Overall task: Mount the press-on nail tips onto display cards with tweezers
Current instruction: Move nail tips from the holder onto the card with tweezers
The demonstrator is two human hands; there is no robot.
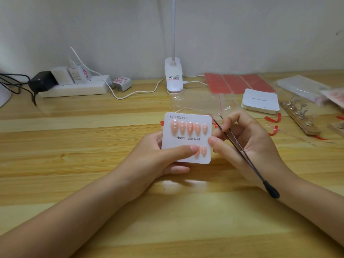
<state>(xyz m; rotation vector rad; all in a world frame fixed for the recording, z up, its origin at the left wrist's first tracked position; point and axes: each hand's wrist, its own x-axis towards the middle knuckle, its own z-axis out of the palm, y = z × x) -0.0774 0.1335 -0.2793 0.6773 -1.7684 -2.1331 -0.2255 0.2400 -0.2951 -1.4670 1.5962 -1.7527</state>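
Observation:
A white display card printed "Handmade Nail" is held above the wooden table. Several pink nail tips sit in its top row, and two more show in the bottom row. My left hand grips the card from the left, its thumb pressing on the bottom row and covering part of it. My right hand holds black tweezers across its palm, their points up past the card's top right corner. Its thumb touches the card's right edge.
A stack of blank white cards lies at the right, with red adhesive sheets and clear bags behind. A wooden nail stand sits far right. A clip lamp and a power strip stand along the wall.

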